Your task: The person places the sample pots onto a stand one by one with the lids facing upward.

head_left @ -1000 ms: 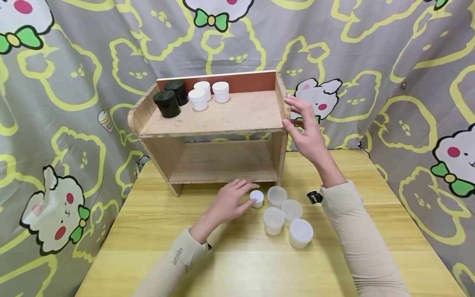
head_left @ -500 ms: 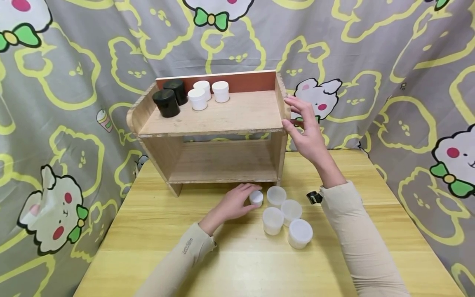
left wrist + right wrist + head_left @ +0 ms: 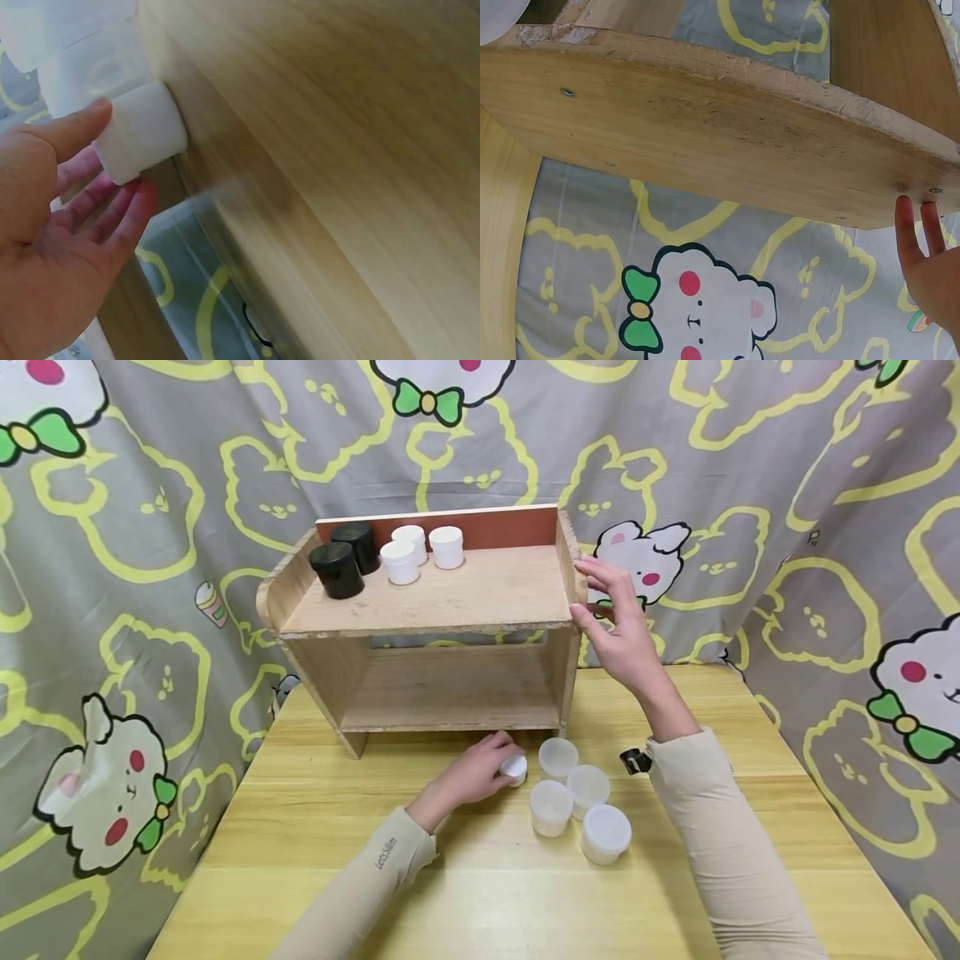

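My left hand [image 3: 476, 770] holds a small white lidded jar [image 3: 513, 768] on the table, just in front of the shelf's lower board. In the left wrist view the thumb lies on one side of the white jar [image 3: 142, 131], and the fingers curl behind it. My right hand [image 3: 624, 625] touches the right side panel of the wooden two-tier shelf [image 3: 450, 597] near its top. Straight fingers [image 3: 907, 229] rest against that panel's outer face in the right wrist view. Several translucent lidded tubs [image 3: 551, 807] stand just right of the white jar.
Two black jars [image 3: 337, 571] and three white jars [image 3: 400, 562] stand on the shelf's upper board, towards its left. The wooden table [image 3: 465, 893] carries the shelf, and a patterned curtain [image 3: 480, 435] hangs behind and at both sides.
The left hand has closed its fingers and thumb around the small white jar, which has shifted slightly left and towards the person. My right hand stays on the shelf side.
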Motion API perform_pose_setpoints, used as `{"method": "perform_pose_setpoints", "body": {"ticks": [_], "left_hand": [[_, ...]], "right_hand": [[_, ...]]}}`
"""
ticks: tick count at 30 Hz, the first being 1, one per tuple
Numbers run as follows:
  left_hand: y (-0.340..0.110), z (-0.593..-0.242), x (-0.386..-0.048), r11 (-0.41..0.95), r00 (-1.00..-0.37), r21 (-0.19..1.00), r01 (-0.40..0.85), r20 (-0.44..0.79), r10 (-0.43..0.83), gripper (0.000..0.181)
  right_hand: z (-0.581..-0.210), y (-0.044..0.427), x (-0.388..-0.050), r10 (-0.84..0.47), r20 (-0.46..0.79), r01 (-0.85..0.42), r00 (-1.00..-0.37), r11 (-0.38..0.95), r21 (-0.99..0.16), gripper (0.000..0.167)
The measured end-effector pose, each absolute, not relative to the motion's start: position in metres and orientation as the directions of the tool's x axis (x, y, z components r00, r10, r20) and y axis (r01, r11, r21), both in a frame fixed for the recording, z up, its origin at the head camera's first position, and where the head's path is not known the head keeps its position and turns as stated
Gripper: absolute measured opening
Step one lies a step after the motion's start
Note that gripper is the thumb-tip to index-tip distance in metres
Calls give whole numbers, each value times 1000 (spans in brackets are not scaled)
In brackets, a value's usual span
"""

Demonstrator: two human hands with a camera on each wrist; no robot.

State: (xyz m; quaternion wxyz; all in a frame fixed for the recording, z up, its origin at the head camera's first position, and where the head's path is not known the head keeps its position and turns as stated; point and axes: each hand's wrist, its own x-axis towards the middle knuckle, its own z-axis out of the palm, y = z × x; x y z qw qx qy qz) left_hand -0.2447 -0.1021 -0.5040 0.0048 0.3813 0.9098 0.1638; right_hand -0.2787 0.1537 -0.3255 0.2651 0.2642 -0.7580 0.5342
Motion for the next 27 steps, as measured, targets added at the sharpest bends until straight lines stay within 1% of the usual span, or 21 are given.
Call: {"method": "perform_pose_setpoints", "body": {"ticks": [7,16,23,27], "left_hand": [[-102,-500,-241,646,-691,269,714,122,712,35],[-104,-484,-235,614,-667,263,744,228,710,38],[-108,-466,-228,629,-677,251,736,265,686,41],[-110,-453,-223,612,-666,263,745,309,678,42]], "right_hand": [[-326,154,-279,-112,687,-684,-718,292,-668,50],[-327,153,-280,-116,689,-687,-716,296,-664,51],[-328,153,-280,-109,686,-682,-719,297,-668,52],[-327,153,-281,-103,682,-677,-724,299,-673,53]]}}
